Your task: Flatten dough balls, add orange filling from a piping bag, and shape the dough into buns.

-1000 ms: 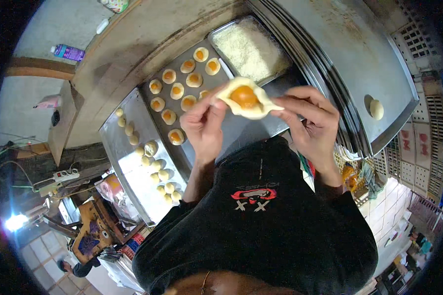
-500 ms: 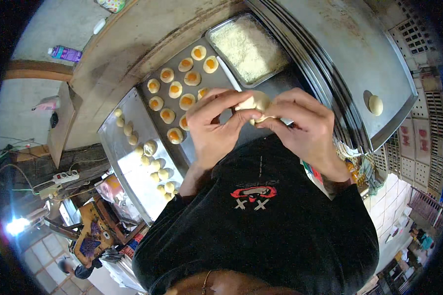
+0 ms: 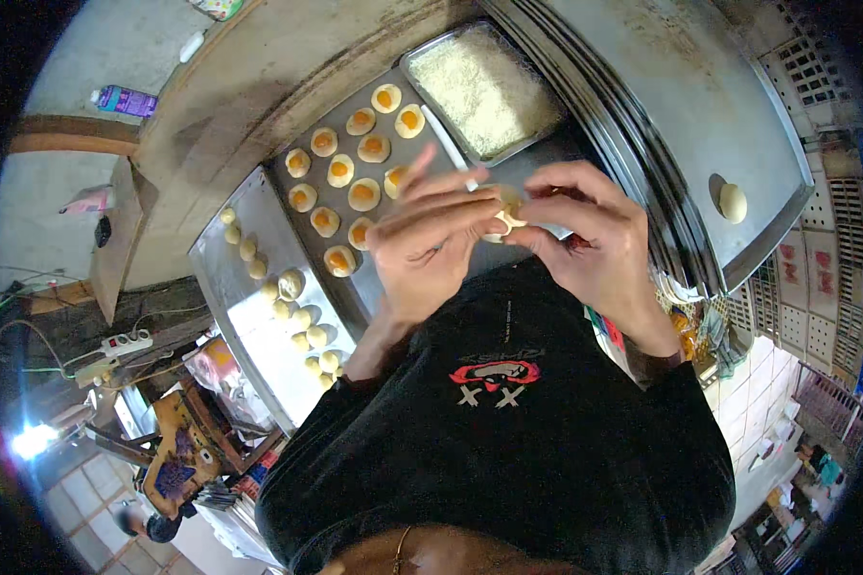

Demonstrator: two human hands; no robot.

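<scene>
In front of my chest a pale piece of dough (image 3: 508, 217) sits between my two hands. My right hand (image 3: 596, 235) pinches its edge between thumb and fingers. My left hand (image 3: 427, 240) cups the other side with the thumb against it; its upper fingers are lifted and smeared by motion. The fingers partly hide the dough. Beyond my left hand, a dark baking tray (image 3: 283, 192) carries several flat dough rounds (image 3: 363, 195) with an orange topping in the middle. A white-handled tool (image 3: 448, 146) lies on that tray, its far end hidden behind my hands.
A metal tray (image 3: 197, 251) at the left holds several small dough balls (image 3: 301, 319). At the back, a shallow tray (image 3: 494, 165) contains pale crumbs (image 3: 479, 91). Stacked baking trays (image 3: 633, 125) rise on the right, with one dough ball (image 3: 733, 202) on top. Another person (image 3: 153, 524) is far left.
My left hand's fingers have lifted and spread away from the dough, blurred by motion. The right hand keeps its pinch, with its index finger raised slightly. The trays look unchanged.
</scene>
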